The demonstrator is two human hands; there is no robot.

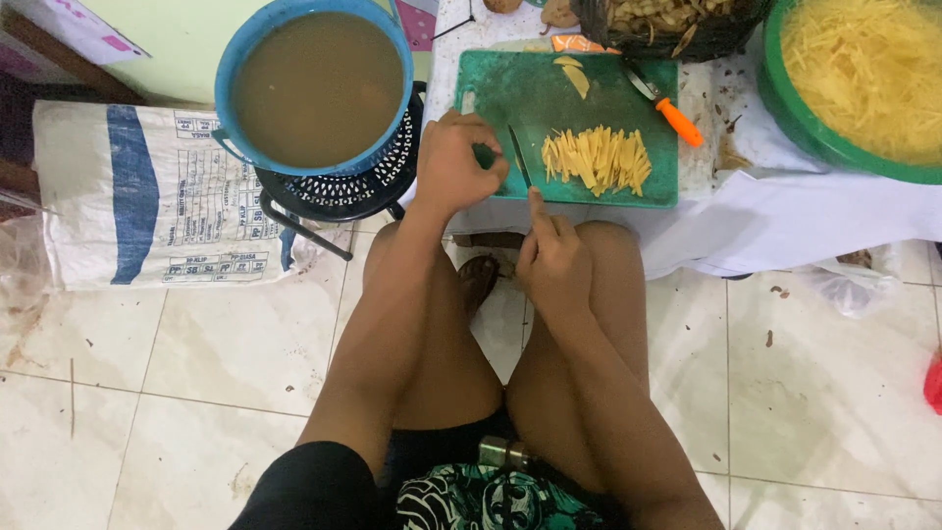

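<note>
The left hand (pixel 453 162) was curled shut over the near left corner of the green plastic cutting board (pixel 520 88), covering whatever it pressed there. The right hand (pixel 551 257) gripped a knife (pixel 518 155), its dark, narrow blade standing edge-on over the board's near edge; the handle was buried in the fist. Just right of the blade lay a heap of pale yellow cut strips (pixel 599 157), thin and stick-shaped, near the board's near edge. Two flat yellow slices (pixel 573 75) rested toward its far edge. A second knife with an orange handle (pixel 665 110) lay across the far right corner.

Left of the board, a blue plastic bucket (pixel 312 83) of murky brown liquid sat on a black perforated stool (pixel 339 191). Farther left lay a white woven sack (pixel 147 196) with a blue stripe and printed panels. A green basin (pixel 863 83) of shredded yellow strips was cut off at the upper right; a dark basket (pixel 667 25) above the board was cropped too.
</note>
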